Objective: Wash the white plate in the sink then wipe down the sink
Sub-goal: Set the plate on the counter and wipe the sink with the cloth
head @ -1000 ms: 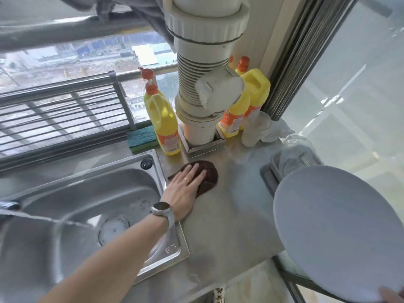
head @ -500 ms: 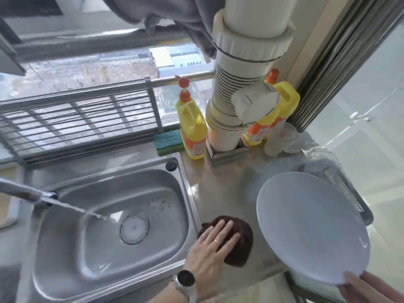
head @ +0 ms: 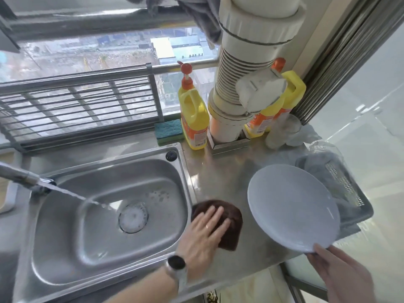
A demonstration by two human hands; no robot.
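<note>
since a moment ago the left hand (head: 202, 234) has dragged the dark brown cloth (head: 227, 221) across the steel counter (head: 220, 178) up to the right rim of the stainless steel sink (head: 65, 254), and the round white plate (head: 293, 208) has swung closer in. the tap (head: 24, 178) runs into the basin. the plate hangs tilted over the counter, right of the cloth, pinched at its near edge by the right hand (head: 341, 274). the left hand lies flat, fingers straight, pressing the cloth. washing looks about to begin: next, carry the plate under the stream and bring the cloth to it.
</note>
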